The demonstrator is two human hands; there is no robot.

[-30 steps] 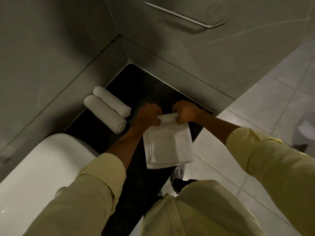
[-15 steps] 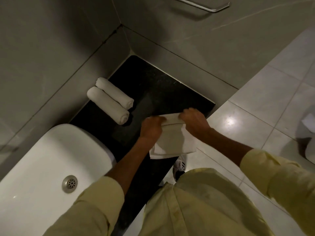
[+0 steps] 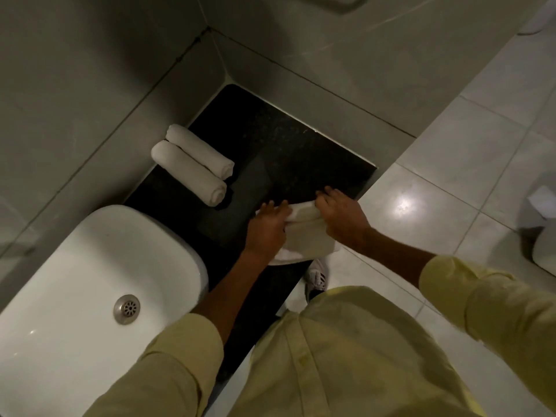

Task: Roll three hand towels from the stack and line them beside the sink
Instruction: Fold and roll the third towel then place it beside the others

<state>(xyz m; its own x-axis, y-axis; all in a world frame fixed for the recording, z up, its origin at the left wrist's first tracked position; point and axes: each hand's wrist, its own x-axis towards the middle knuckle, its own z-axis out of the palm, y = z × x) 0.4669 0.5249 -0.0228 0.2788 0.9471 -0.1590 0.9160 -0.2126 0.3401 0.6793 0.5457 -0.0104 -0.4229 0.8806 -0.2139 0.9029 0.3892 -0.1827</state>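
Mid-frame, my left hand [image 3: 266, 228] and right hand [image 3: 341, 218] pinch the half-rolled towel [image 3: 304, 233] on the black tabletop [image 3: 279, 136] — two finished rolls [image 3: 194, 167] upper left (touching).

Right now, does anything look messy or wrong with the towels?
Nothing stands out. Two rolled towels lie neatly side by side on the dark counter beside the sink. The left hand and right hand are rolling the third towel, only partly rolled.

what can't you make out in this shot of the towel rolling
Head view only:
- third towel: its ends are covered by the left hand and right hand.
- sink: cut off by the left and bottom edges.
- towel stack: not in frame.
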